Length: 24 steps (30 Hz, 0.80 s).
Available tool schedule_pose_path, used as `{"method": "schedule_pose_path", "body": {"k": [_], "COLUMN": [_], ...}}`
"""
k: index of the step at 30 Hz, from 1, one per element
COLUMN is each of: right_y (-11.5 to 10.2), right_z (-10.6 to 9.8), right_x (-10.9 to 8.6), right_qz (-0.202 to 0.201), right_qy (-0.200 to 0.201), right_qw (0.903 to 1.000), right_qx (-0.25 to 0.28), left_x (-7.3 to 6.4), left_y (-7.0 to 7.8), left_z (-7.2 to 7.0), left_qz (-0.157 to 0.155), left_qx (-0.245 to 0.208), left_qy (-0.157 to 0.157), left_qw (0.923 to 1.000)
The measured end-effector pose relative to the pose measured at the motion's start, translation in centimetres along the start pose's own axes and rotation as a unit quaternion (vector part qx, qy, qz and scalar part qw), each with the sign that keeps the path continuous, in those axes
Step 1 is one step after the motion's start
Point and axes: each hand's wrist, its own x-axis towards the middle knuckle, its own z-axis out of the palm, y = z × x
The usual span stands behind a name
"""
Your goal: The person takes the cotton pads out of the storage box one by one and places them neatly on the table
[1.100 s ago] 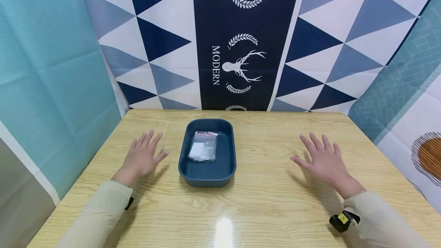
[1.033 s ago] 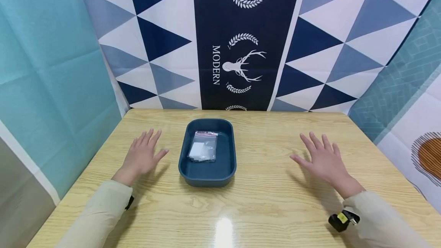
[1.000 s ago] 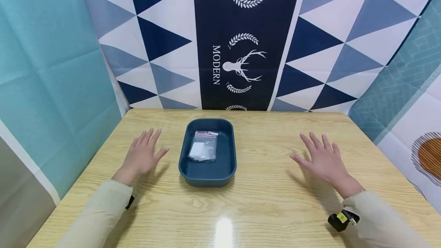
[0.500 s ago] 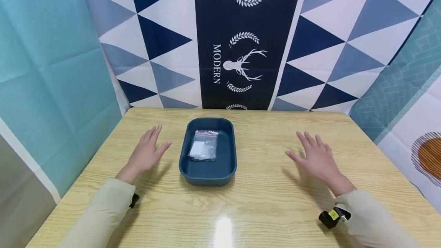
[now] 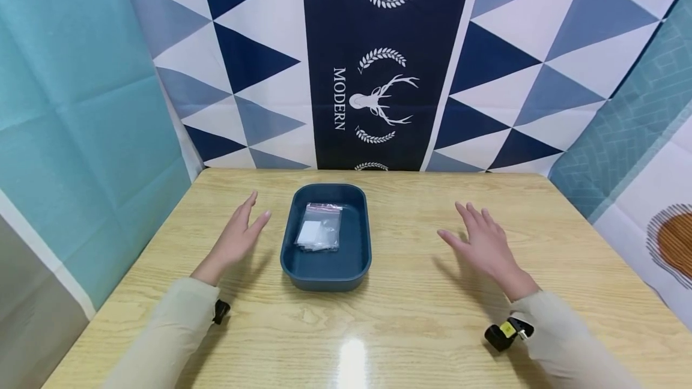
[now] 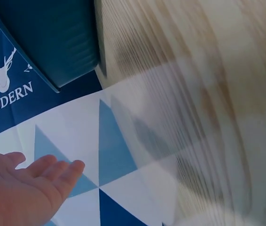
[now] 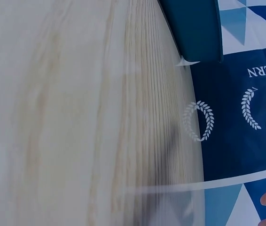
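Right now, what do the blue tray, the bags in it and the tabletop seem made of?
Blue tray: probably molded plastic, satin, judging by its rounded corners and even colour. Bags: thin, glossy clear film, likely plastic; partly see-through, with pale glints. Tabletop: wood or wood-look laminate, glossy; grain shows, with bright glare.

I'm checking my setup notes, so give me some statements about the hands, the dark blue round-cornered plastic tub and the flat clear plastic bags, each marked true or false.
1. The left hand and right hand hold nothing. True.
2. The flat clear plastic bags lie inside the dark blue round-cornered plastic tub. True.
3. The tub is nearer the right hand. False: it is nearer the left hand.
4. The left hand touches the tub. False: a gap separates them.
5. The tub stands on the pale wood-grained table. True.
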Motion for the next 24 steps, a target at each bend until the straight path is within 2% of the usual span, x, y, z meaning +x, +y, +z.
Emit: {"method": "schedule_pose_path", "body": {"k": [7, 12, 18, 24], "right_y": [-0.7, -1.5, -2.3, -3.1], "right_z": [0.5, 1.0, 1.3, 1.6], "right_x": [0.6, 1.0, 1.7, 2.3], "right_qz": [0.000, -0.006, -0.013, -0.020], "right_qy": [-0.001, -0.006, 0.001, 0.008], "right_qw": [0.9998, 0.9991, 0.9986, 0.9977], "right_qx": [0.021, 0.043, 0.052, 0.064], "left_x": [0.5, 0.7, 1.0, 1.6], "left_y": [0.2, 0.4, 0.6, 0.7], "left_z": [0.3, 0.4, 1.1, 1.7], "left_qz": [0.000, -0.009, -0.030, -0.050], "left_qx": [-0.072, -0.134, -0.225, -0.291], "left_qy": [0.002, -0.002, -0.022, -0.050], "left_qw": [0.9974, 0.9910, 0.9737, 0.9542]}}
